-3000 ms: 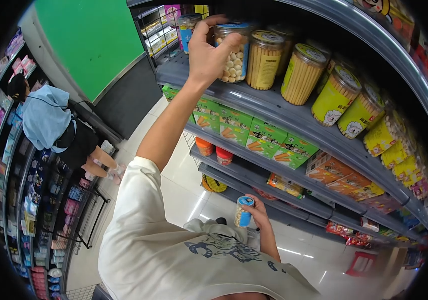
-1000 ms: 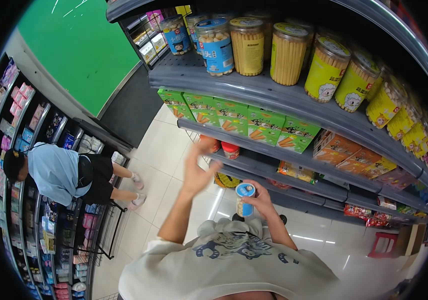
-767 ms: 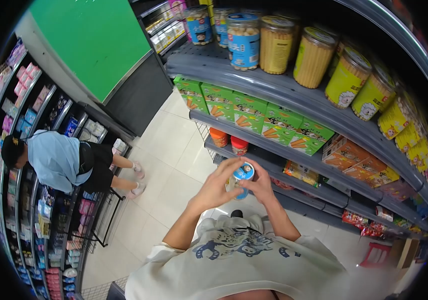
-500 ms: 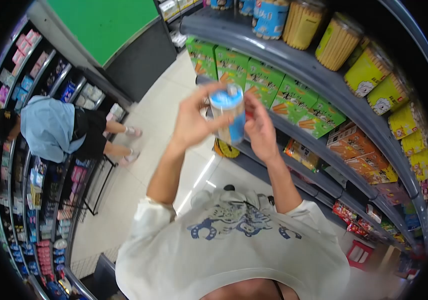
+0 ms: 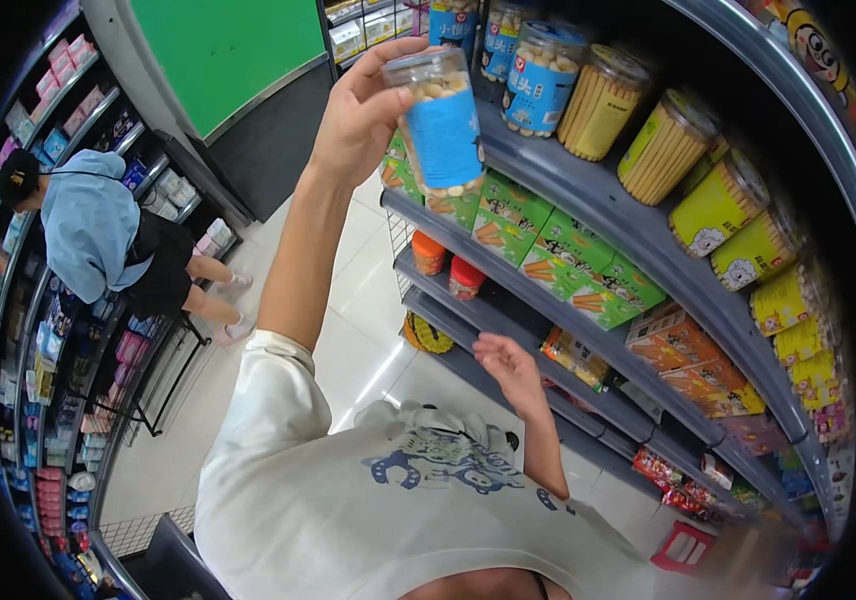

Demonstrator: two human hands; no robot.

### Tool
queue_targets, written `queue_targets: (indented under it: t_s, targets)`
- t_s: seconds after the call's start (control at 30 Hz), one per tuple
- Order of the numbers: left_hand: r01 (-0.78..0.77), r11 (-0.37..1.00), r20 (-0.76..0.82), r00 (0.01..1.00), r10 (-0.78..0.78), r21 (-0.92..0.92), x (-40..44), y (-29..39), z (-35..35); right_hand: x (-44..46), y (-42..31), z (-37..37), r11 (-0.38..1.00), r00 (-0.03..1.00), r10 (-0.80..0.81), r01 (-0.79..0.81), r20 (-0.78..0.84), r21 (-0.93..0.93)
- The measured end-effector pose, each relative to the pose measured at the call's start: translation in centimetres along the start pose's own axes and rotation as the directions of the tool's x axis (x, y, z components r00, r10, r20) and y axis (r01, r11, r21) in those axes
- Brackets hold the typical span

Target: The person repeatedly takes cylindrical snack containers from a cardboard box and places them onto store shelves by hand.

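My left hand (image 5: 356,118) is raised and wrapped round the upper part of a clear plastic jar (image 5: 445,140) of small round biscuits with a blue label. The jar is upright with a slight tilt, in front of the upper shelf's left end. Two similar blue-labelled jars stand near it, one being the biscuit jar (image 5: 540,88) on that shelf. Lower down, my right hand (image 5: 511,372) holds nothing, its fingers loosely apart, close to the lower shelves.
Jars of biscuit sticks (image 5: 603,105) line the upper shelf (image 5: 568,165). Below are green boxes (image 5: 548,245), orange boxes (image 5: 683,350) and two red-lidded jars. At left, a person in a blue shirt (image 5: 93,230) bends towards another shelf. Pale floor tiles (image 5: 358,300) lie between.
My left hand has lifted the jar up towards the upper shelf. My right hand has come away from the jar and dropped lower.
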State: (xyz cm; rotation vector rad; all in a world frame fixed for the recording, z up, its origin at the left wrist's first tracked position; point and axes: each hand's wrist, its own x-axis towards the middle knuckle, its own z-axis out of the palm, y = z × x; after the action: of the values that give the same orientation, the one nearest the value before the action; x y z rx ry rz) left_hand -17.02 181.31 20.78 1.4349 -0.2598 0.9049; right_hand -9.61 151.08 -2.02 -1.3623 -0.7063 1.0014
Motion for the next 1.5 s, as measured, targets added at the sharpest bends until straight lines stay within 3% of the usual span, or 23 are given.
queue_targets:
  t_s: [0.03, 0.13, 0.3, 0.4, 0.5, 0.6, 0.87, 1.17, 1.27, 1.37, 1.5]
  targets:
    - [0.003, 1.000, 0.018, 1.000, -0.003, 0.017, 0.7, -0.5, -0.4, -0.2, 0.6, -0.5, 1.000, 1.000, 0.021, -0.021, -0.002, -0.015]
    - [-0.009, 0.978, -0.046, 0.999, -0.001, -0.209, 2.3, -1.0, 0.3, -0.4, 2.3, -1.6, 0.999, 0.998, 0.047, -0.048, -0.049, -0.017]
    - [-0.044, 0.963, -0.127, 0.992, 0.011, -0.265, 4.7, -2.0, -0.1, -0.2, 3.9, -3.2, 0.997, 0.990, 0.076, -0.076, -0.120, 0.004]
    - [0.051, 0.911, -0.090, 0.991, -0.096, -0.409, 5.6, -2.6, -0.7, -0.2, 3.4, -3.7, 0.994, 0.982, 0.112, -0.114, -0.154, -0.003]
    - [-0.095, 0.989, -0.191, 0.979, 0.072, -0.113, 6.4, -2.3, 0.7, -0.4, 3.3, -3.9, 0.990, 0.974, 0.139, -0.141, -0.181, 0.001]
    - [-0.089, 0.990, -0.157, 0.985, 0.071, -0.110, 7.7, -1.9, 0.5, -0.3, 3.8, -4.0, 0.989, 0.974, 0.144, -0.149, -0.175, -0.014]
    - [-0.176, 0.962, 0.019, 0.984, 0.176, 0.208, 9.2, -3.2, -0.4, -0.4, 3.9, -3.7, 0.988, 0.981, 0.151, -0.154, -0.125, -0.013]
    - [-0.272, 0.908, 0.113, 0.962, 0.248, 0.320, 9.4, -5.3, -0.8, -1.9, 4.7, -3.5, 0.985, 0.976, 0.165, -0.169, -0.144, -0.016]
    - [-0.271, 0.840, 0.091, 0.962, 0.259, 0.470, 9.1, -4.6, -0.7, -1.7, 4.7, -3.4, 0.980, 0.973, 0.189, -0.195, -0.131, -0.030]
    - [-0.293, 0.524, 0.117, 0.932, 0.343, 0.800, 9.3, -4.7, -0.6, -1.6, 4.6, -3.8, 0.978, 0.967, 0.206, -0.208, -0.147, 0.001]
    - [-0.169, 0.752, 0.017, 0.978, 0.206, 0.637, 9.7, -4.8, -0.6, -1.7, 4.8, -3.8, 0.979, 0.965, 0.202, -0.201, -0.166, 0.021]
